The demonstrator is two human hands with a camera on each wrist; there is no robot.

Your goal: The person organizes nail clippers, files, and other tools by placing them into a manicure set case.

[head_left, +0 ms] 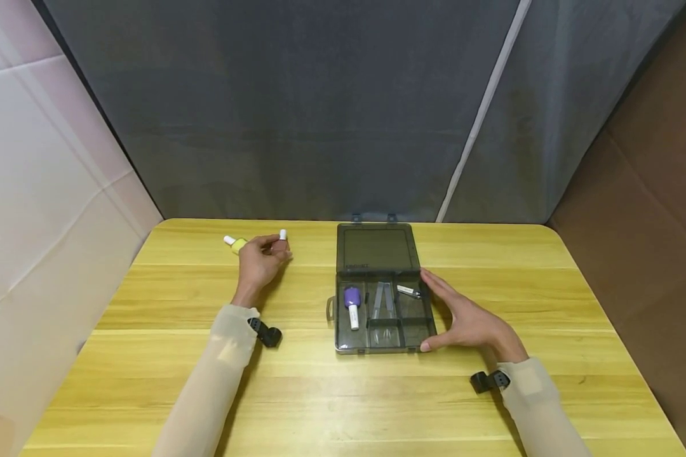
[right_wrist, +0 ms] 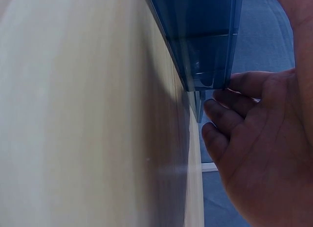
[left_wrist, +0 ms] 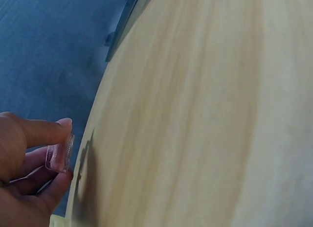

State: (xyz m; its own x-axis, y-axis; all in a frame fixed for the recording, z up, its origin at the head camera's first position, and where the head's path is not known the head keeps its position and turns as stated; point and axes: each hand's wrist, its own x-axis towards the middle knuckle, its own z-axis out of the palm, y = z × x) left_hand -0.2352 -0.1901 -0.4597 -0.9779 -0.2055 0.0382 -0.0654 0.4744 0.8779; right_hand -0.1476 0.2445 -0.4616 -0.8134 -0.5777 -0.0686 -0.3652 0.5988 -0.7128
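1. Surface: I see a yellow wood-grain table (head_left: 343, 406) w/ rounded far corners. Room: grey curtain (head_left: 297, 108) behind w/ one white seam, pale panel (head_left: 28, 190) at left, brown wall (head_left: 657, 209) at right.
2. Counts: 1 smoky plastic case (head_left: 429, 320), lid laid back flat toward the curtain; I count 4 items in its compartments, all but one hard to name: 1 purple-and-white tube (head_left: 352, 304) in the left compartment, 1 clear tool (head_left: 383, 297) in the middle one, 1 small metal piece (head_left: 408, 291) at far right, 1 more clear bit (head_left: 386, 334) in the near-middle one. Outside the case: 1 yellow bottle (head_left: 239, 245) w/ white tip, lying on the table.
3. Left hand (head_left: 258, 261): well left of the case, near the far edge, just beside the yellow bottle. Thumb and forefinger pinch 1 small cap (head_left: 282, 235); it looks white from the head view, clear and ridged in the left wrist view (left_wrist: 59, 152). Other fingers curled under.
4. Right hand (head_left: 469, 320): laid against the case's right side; fingers straight and close together, thumb at the near right corner. Right wrist view shows fingertips (right_wrist: 222, 112) at the case wall (right_wrist: 205, 36), not wrapped round it.
5. Wrists: 2 black straps, 1 each arm; sleeves pale beige.
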